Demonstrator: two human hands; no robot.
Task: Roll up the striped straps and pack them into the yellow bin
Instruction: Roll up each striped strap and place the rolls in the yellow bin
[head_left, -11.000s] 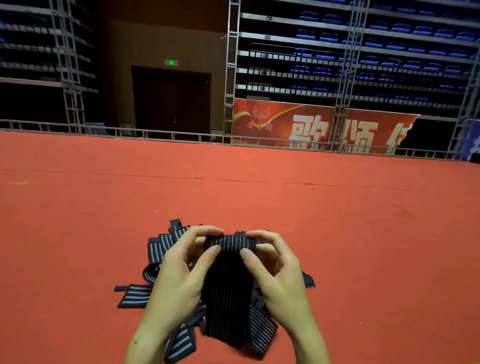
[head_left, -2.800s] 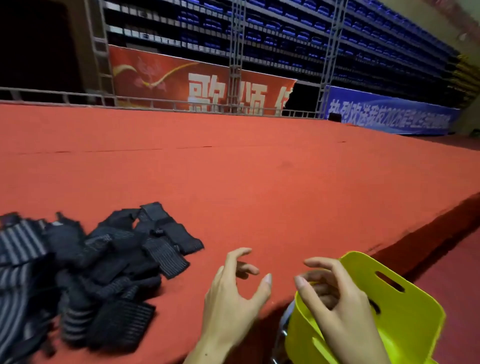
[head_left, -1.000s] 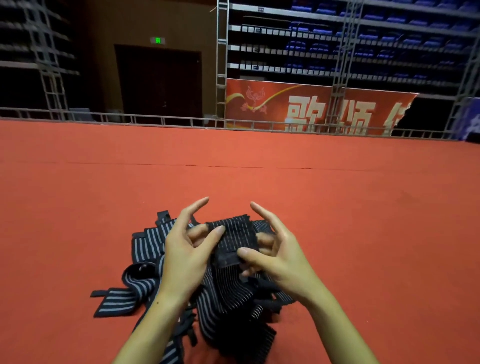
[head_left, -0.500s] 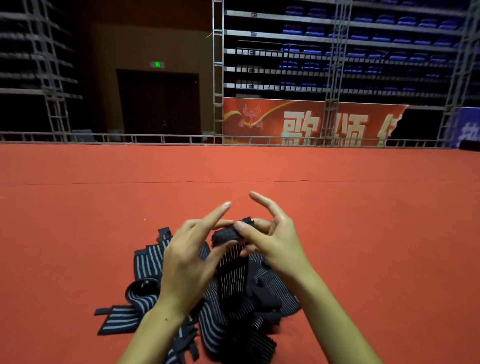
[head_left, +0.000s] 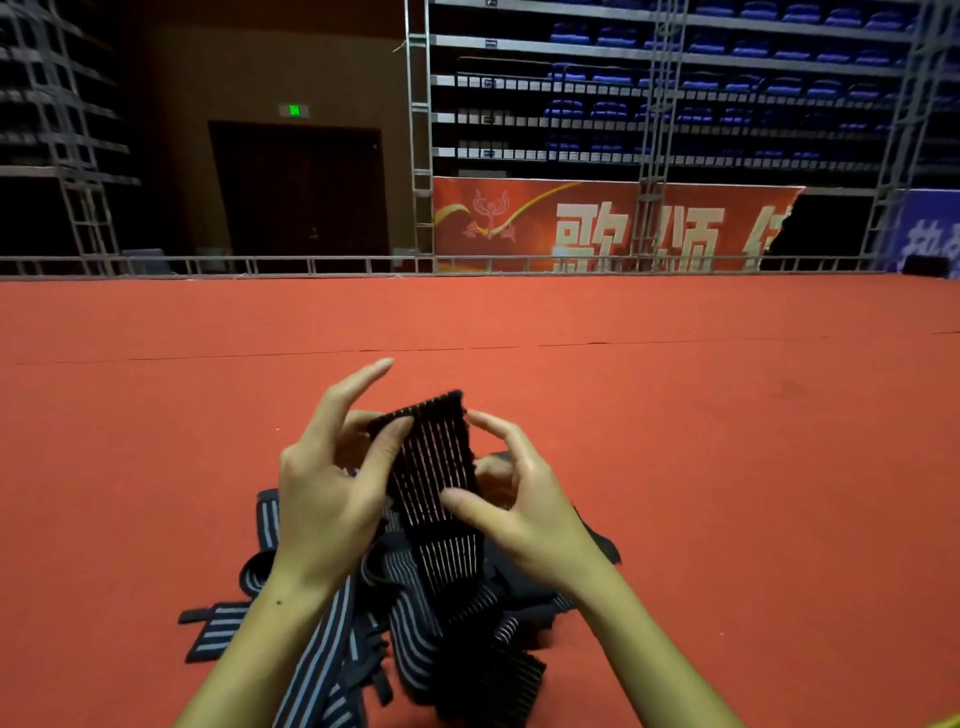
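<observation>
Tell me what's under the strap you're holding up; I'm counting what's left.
A heap of loose straps lies on the red carpet beneath the held strap. The heap's middle is covered.

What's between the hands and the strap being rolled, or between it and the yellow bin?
Nothing stands between: the left hand and right hand both pinch the raised striped strap directly. Its lower end trails into the strap pile on the red carpet. The bin itself is out of frame, so that path cannot be judged.
</observation>
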